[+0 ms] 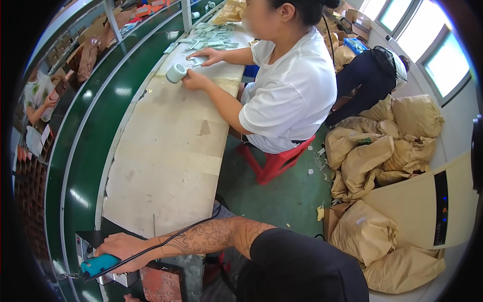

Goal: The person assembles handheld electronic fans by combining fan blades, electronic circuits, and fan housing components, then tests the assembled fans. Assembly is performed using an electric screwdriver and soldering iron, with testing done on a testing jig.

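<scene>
My right hand [123, 250] is closed around a teal electric screwdriver [100, 264] at the lower left, its tip hidden from me. A black cord [176, 234] runs from the tool up over my tattooed forearm, and a short chain shows by the tool's end. Close beneath the hand stands a metal box [83, 250] with small knobs. A worn reddish plate [160, 285] lies to the right of it. Of my left hand [132, 298] only a sliver of skin shows at the bottom edge; its fingers are hidden.
A long paper-covered bench [161, 156] stretches away beside a green conveyor belt [83, 166]. Across it, a seated co-worker on a red stool [279, 163] holds a pale green part with a round grille [176, 73]. Brown sacks [367, 156] are piled at right, beside a cream cabinet [402, 206].
</scene>
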`<state>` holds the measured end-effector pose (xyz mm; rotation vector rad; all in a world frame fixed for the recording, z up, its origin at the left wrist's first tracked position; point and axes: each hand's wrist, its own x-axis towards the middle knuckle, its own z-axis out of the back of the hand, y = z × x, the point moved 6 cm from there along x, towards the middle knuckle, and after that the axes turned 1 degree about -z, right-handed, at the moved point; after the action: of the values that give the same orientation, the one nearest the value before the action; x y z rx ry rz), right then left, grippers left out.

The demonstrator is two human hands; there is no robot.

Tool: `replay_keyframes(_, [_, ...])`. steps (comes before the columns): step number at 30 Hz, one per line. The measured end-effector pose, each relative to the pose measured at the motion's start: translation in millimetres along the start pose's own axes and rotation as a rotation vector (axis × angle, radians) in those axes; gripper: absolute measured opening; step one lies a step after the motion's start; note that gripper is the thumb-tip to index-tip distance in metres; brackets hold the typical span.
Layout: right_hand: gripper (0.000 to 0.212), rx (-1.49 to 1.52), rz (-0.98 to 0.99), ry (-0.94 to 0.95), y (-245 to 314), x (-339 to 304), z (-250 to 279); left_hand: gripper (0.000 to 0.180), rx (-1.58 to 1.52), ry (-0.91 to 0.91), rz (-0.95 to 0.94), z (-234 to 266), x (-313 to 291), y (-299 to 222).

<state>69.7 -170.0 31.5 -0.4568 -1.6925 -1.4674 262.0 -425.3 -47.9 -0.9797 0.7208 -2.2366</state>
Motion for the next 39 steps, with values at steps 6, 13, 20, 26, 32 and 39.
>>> replay_keyframes(6, [0.058, 0.012, 0.018, 0.011, -1.0, 0.3, -1.4, 0.041, -0.032, -0.005, 0.051, -2.7, 1.7, 9.1])
replay_keyframes(13, [0.06, 0.027, 0.012, -0.002, 0.8, -2.4, -1.8, 0.038, -0.011, 0.01, 0.058, -2.6, 0.7, 14.8])
replay_keyframes(20, [0.06, 0.021, -0.006, 0.017, -0.1, -2.3, -4.8, 0.037, -0.035, 0.035, 0.06, -3.2, -0.2, 8.5])
replay_keyframes(26, [0.06, 0.017, 0.001, 0.011, -2.7, 1.9, -4.6, 0.035, -0.022, 0.044, 0.064, -5.2, 4.6, 6.2])
replay_keyframes(32, [0.059, 0.033, 0.06, -0.013, -1.2, 0.4, -4.5, 0.035, -0.034, 0.041, 0.06, -4.3, 1.3, 9.9])
replay_keyframes(39, [0.063, -0.025, 0.06, -0.011, 5.3, -4.7, 1.6, 0.037, 0.05, 0.087, 0.09, -3.5, -2.8, -8.4])
